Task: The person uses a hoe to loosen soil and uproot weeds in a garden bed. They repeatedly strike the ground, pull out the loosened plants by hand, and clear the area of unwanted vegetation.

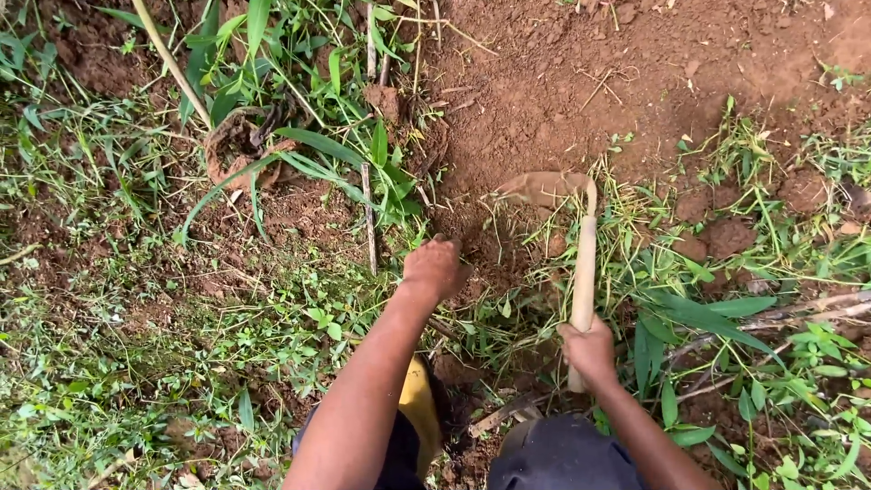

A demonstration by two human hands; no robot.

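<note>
Right hand (590,347): fist closed round hoe (582,272) handle, low end.
Left hand (434,268): fingers curled into soil (544,100), grasping grass.
Hoe: axis 6–12 o'clock; blade at 12, nearer right hand.

Soft, even daylight, no harsh glare. Faint shadow beneath the bent knees at the bottom edge. Sharp on grass and red soil (562,100); slight motion blur on the hoe blade (544,188).
</note>
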